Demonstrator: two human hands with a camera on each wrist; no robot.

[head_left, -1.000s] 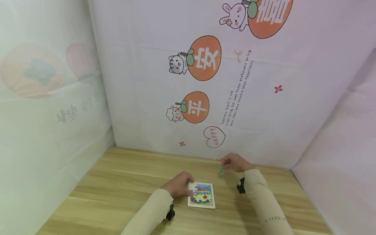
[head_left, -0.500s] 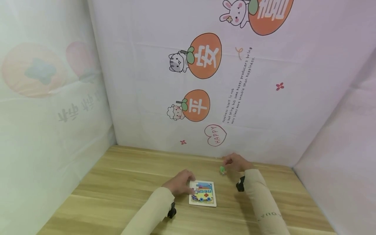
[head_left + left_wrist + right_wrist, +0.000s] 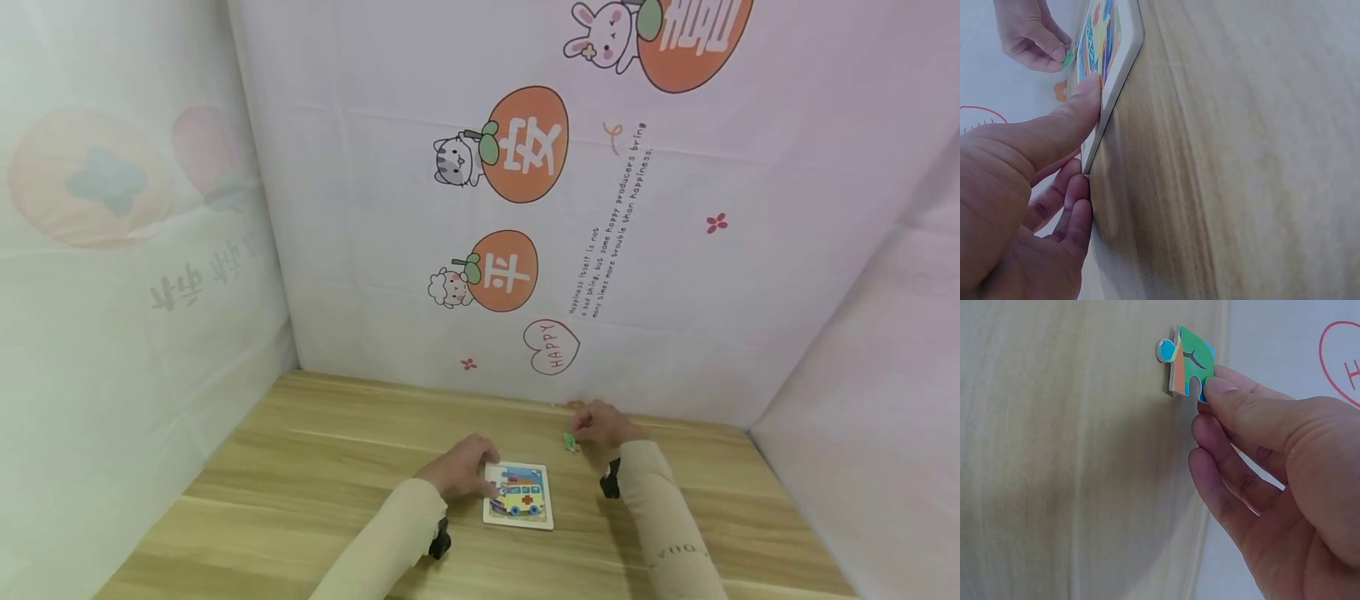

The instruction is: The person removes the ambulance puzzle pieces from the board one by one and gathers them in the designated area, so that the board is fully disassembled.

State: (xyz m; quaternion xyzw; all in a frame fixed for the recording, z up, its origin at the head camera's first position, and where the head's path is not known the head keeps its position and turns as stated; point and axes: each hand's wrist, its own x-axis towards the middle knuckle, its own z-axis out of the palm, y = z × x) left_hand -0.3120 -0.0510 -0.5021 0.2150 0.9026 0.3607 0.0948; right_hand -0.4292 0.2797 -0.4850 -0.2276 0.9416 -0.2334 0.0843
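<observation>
Puzzle board (image 3: 517, 525) is lying flat, left hand (image 3: 459, 469) gripping its left edge, seemingly for steadiness; beyond its far-right corner, right hand (image 3: 606, 425) is pinching a green piece (image 3: 1195, 355).

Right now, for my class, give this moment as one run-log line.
left hand: touches puzzle tray edge | right hand: pinches green puzzle piece | piece: apart from tray | tray: lying on wooden table
</observation>
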